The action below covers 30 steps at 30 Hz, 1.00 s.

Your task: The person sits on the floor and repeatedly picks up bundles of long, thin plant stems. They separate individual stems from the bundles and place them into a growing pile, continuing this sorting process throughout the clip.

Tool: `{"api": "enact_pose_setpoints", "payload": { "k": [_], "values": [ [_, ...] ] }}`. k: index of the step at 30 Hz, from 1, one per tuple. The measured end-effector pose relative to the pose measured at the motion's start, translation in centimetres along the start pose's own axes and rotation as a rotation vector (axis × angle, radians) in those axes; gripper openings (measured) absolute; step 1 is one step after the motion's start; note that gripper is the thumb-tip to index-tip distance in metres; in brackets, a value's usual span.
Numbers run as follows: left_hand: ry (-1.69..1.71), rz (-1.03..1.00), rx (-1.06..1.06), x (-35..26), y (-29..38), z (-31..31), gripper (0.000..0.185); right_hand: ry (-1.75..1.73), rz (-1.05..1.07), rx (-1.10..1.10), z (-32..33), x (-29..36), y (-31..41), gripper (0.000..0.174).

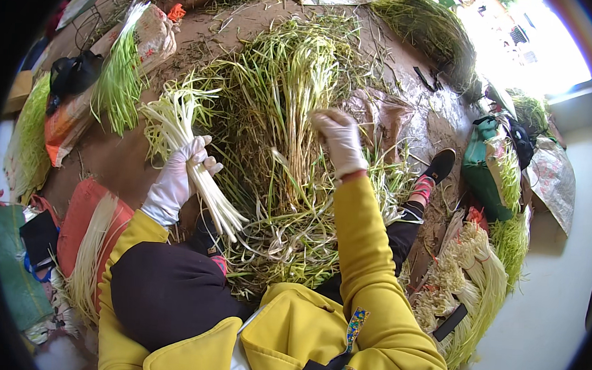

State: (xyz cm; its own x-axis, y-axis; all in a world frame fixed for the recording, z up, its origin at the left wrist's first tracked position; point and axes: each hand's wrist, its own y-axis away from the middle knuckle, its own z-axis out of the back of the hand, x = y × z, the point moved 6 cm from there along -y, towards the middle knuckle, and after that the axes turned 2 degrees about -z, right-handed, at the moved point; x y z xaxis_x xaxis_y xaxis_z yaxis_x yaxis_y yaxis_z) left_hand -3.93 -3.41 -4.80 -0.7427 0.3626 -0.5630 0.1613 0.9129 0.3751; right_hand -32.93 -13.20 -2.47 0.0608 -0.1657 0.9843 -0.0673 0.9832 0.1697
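In a white glove, my left hand is closed around a bunch of pale, leafy stalks, probably garlic or chive shoots; their thick ends point down and to the right. My right hand, gloved too, is held over the right edge of a big heap of green and yellowed stalks. Its fingers are curled and blurred, and whether they hold a stalk cannot be told. Beneath both hands, loose leaves and peelings lie between the legs.
Tied bundles of pale stalks are stacked at the right, near a green sack. At the left, more stalks rest on a red sack and a patterned sack. A grass-like heap lies at the upper right. A dark shoe is beside the peelings.
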Motion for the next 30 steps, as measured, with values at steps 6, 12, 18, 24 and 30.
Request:
{"api": "enact_pose_setpoints", "payload": {
  "k": [6, 12, 18, 24, 30],
  "values": [
    [-0.053, -0.012, -0.021, -0.4, 0.6, -0.8, 0.031, -0.298, 0.01, 0.471, -3.7, 4.8, 8.5, 0.043],
    [-0.113, 0.044, 0.072, 0.5, 1.0, -2.3, 0.014, -0.077, -0.073, 0.523, -6.9, 0.3, 11.1, 0.056],
    [-0.239, 0.078, 0.074, 1.0, 0.9, -2.2, 0.017, 0.067, 0.012, 0.481, -8.5, -3.3, 11.7, 0.053],
    [-0.429, 0.04, 0.009, 1.1, 0.7, -2.0, 0.025, 0.649, 0.295, 0.453, -9.9, -3.4, 12.6, 0.054],
    [-0.507, 0.126, 0.139, 2.9, 1.4, -3.4, 0.02, -0.442, -0.418, 0.477, -12.1, -4.5, 10.6, 0.033]
  ]
}}
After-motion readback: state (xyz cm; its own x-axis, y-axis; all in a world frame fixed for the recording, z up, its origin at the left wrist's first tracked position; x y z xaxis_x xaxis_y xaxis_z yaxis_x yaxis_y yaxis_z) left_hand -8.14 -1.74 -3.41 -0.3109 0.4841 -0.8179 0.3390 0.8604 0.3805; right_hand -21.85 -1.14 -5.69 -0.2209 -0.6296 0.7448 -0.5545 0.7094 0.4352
